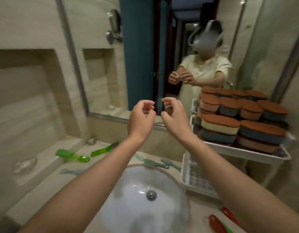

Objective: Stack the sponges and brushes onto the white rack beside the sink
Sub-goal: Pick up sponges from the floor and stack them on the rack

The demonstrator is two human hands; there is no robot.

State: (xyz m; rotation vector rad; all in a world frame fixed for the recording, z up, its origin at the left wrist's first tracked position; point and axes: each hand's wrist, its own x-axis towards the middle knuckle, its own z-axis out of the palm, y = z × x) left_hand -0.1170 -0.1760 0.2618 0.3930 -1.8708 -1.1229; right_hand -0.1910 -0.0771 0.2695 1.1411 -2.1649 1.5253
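**Spotter:** How far along are we?

**Me:** I'd judge the sponge half is done. The sponges sit right of my right hand and a little below it, piled on the top shelf of the white rack. They're rounded oblong blocks with a coarse rust-brown scrub face over soft blue, cream or pink foam.

**Spotter:** And the brushes?

**Me:** None on the rack that I can see. The green brushes, glossy see-through plastic, lie well below and left of my left hand. The teal brushes, slim and matte, lie below both hands behind the sink. The red brushes lie far below the right hand, near the bottom edge.

**Spotter:** Holding anything?

**Me:** No. Both hands are raised side by side, fingertips near each other but apart, fingers loosely curled around nothing.

**Spotter:** Where will the brushes go?

**Me:** Probably the lower tray, below my right hand, which is white perforated plastic with a raised rim.
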